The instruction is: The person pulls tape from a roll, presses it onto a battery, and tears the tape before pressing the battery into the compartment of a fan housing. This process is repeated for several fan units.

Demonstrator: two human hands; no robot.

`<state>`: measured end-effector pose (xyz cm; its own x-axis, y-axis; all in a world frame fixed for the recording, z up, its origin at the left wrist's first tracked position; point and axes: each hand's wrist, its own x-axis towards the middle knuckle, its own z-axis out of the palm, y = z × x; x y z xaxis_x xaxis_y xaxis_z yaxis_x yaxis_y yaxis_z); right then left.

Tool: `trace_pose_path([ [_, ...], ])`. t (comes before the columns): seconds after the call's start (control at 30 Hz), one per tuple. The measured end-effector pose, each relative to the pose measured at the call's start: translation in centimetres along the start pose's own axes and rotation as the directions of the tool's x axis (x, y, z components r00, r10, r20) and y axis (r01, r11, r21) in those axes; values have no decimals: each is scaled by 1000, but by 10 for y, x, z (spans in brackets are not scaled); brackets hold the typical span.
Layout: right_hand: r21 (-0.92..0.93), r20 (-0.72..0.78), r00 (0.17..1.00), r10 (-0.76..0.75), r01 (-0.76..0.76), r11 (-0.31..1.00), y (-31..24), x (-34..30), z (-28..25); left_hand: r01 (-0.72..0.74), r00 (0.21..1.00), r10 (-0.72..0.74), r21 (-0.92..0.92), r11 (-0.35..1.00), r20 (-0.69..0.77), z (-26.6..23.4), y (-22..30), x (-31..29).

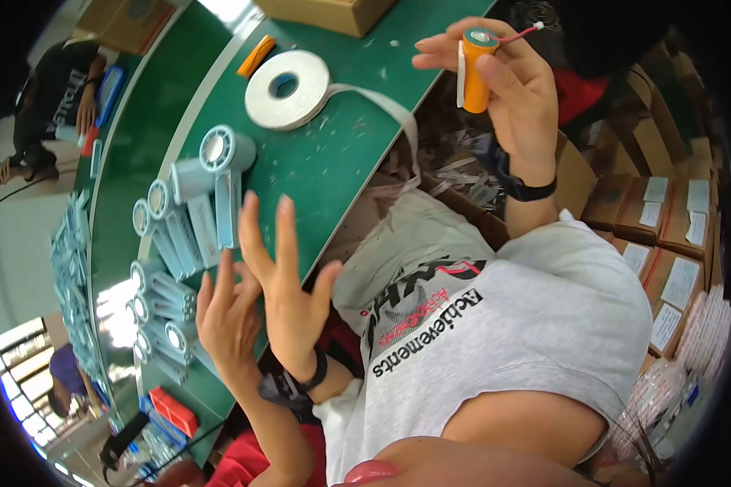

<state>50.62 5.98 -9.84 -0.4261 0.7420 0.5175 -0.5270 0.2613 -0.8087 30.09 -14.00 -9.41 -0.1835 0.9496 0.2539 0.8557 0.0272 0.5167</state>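
Note:
My right hand [524, 101], raised at the upper right, grips an orange cylindrical battery [479, 77] between thumb and fingers. A red lead with a small white plug [538, 27] comes from its top, and a white strip [461, 75] runs along its side. Over the table's edge, my left hand [288, 280] holds nothing, its fingers spread. Close beside it is another person's hand [229, 325]. Light-blue plastic housings with round ends [219, 150] stand grouped beyond these hands. A roll of white tape [288, 89] lies on the green table, its loose end trailing over the edge.
Another orange piece [256, 57] lies beside the roll, near a cardboard box [329, 12]. Stacked cartons [666, 276] and bundled wires [707, 333] stand at the right. Across the table, a person in black [57, 105] works near a light-blue heap [71, 276]. A red bin [173, 410] sits lower left.

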Motion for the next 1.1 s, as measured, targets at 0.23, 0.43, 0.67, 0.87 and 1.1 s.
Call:
trace_pose_path([
  [0.23,-614,118,990,-71,129,779,10,-13,22,25,961,71,341,940,-266,-23,-81,95],
  [0.43,-489,181,977,108,-6,872,9,-11,23,329,888,-448,534,779,107,-13,-51,133],
  [0.67,-312,261,888,379,-294,903,14,-8,32,-297,954,263,365,882,142,-21,-49,94],
  [0.87,-334,268,961,70,24,942,17,7,48,-480,870,450,134,867,201,-2,-69,85],
  [1.1,-308,586,706,-397,648,697,59,7,75,-565,824,557,230,793,102,6,-86,80],
])
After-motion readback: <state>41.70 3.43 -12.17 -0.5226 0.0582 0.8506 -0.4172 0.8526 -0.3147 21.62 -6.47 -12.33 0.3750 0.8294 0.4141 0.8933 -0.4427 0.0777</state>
